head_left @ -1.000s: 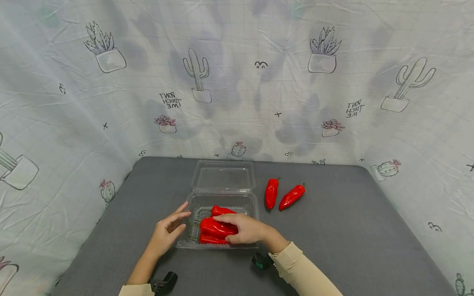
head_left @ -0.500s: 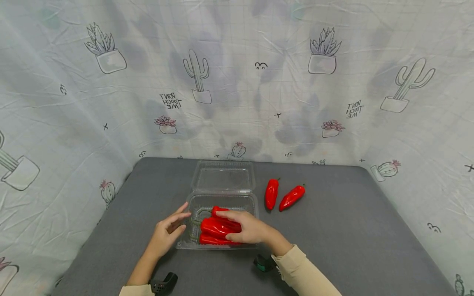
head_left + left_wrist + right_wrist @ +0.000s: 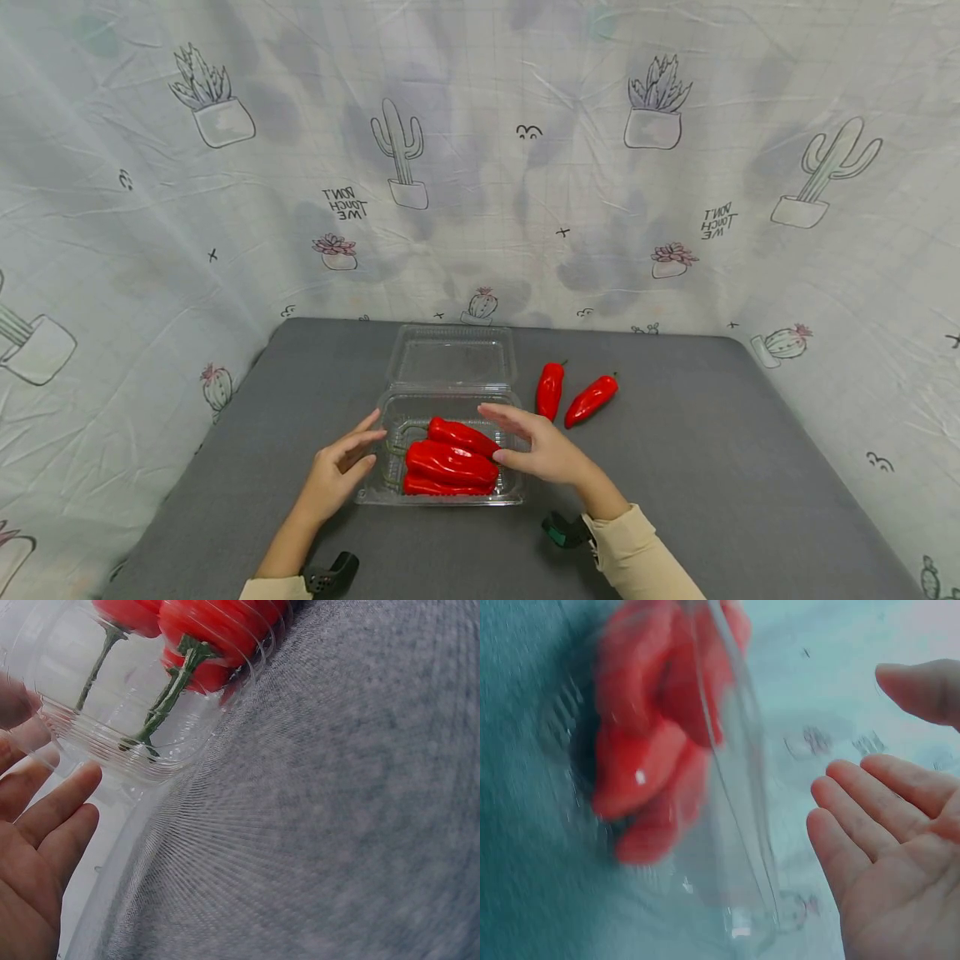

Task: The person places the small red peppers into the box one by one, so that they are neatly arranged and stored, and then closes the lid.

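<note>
A clear plastic clamshell box (image 3: 442, 403) stands on the table with its lid (image 3: 453, 360) folded back. Red peppers lie side by side in its base, a rear one (image 3: 459, 435), a middle one (image 3: 450, 463) and a front one (image 3: 442, 486), green stems to the left. My left hand (image 3: 341, 471) is at the box's left wall, fingers extended; the left wrist view shows the fingertips (image 3: 79, 780) close against the plastic. Over the right rim hovers my right hand (image 3: 546, 450), fingers straight and holding nothing. The right wrist view is blurred, with peppers (image 3: 641, 761) beside the bare palm (image 3: 900, 877).
Two more red peppers lie on the grey table (image 3: 690, 467) right of the lid: an upright-lying one (image 3: 550, 390) and a slanted one (image 3: 592, 401). A cactus-print curtain (image 3: 480, 167) hangs behind and along both sides.
My right hand has come off the peppers in the box and moved right and slightly up, uncovering their tips. The left hand has stayed at the box's left wall.
</note>
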Motion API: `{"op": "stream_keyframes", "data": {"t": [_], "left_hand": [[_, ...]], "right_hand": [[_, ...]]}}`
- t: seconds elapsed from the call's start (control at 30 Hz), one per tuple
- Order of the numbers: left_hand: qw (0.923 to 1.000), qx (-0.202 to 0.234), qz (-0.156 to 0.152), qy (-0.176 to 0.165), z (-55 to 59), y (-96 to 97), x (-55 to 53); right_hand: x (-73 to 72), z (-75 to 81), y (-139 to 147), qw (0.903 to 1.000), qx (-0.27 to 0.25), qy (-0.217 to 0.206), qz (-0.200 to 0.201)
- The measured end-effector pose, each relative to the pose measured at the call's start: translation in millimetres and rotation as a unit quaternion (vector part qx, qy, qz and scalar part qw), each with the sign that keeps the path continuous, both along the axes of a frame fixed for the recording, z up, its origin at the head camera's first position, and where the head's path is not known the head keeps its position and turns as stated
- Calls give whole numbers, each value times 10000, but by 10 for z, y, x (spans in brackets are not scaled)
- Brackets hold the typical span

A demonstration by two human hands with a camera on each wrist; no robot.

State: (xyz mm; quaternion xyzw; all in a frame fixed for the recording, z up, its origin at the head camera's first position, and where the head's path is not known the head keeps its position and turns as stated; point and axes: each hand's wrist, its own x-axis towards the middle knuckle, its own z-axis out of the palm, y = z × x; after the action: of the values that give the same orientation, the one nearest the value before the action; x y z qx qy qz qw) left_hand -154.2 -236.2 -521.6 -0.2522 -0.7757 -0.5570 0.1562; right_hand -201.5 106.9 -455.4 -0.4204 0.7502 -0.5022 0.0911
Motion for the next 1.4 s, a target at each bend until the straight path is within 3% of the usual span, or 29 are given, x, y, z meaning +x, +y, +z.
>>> {"op": "stream_keyframes", "data": {"t": [0.37, 0.7, 0.97, 1.17, 1.4], "left_hand": [[10000, -20, -47, 13, 14, -1, -11], [9999, 16, -56, 125, 11, 18, -8], [9998, 96, -41, 148, 9, 35, 6], [9997, 138, -19, 192, 11, 43, 16], [9997, 114, -37, 193, 14, 34, 9]], "right_hand": [[-55, -104, 348, 9911, -782, -97, -1073], [-91, -341, 699, 9637, -1091, -547, -2374], [-124, -447, 915, 9299, -1462, -973, -3231], [-132, -482, 966, 8937, -1374, -1061, -4138], [-153, -476, 940, 8526, -1588, -1345, -4793]]}}
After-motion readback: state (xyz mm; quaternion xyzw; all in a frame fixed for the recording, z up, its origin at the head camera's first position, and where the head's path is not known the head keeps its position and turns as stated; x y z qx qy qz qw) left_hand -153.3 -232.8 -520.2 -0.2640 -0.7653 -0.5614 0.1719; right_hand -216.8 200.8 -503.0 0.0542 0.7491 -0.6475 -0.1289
